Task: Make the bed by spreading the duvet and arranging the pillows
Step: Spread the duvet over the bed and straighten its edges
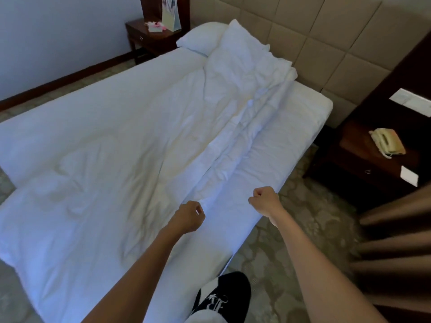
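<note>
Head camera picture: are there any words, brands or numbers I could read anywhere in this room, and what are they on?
No text here can be read for certain.
Black garment: a white ornate emblem, perhaps letters, too stylised and blurred to read.
Upright card on the far nightstand: printing too blurred to read.
Phone: no legible keys or label.
White cards on the near nightstand: nothing legible.

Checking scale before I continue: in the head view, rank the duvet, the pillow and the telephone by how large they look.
1. Duvet, by far the largest.
2. Pillow, partly under the bunched duvet.
3. Telephone, smallest, though nearer the camera than the pillow.
</note>
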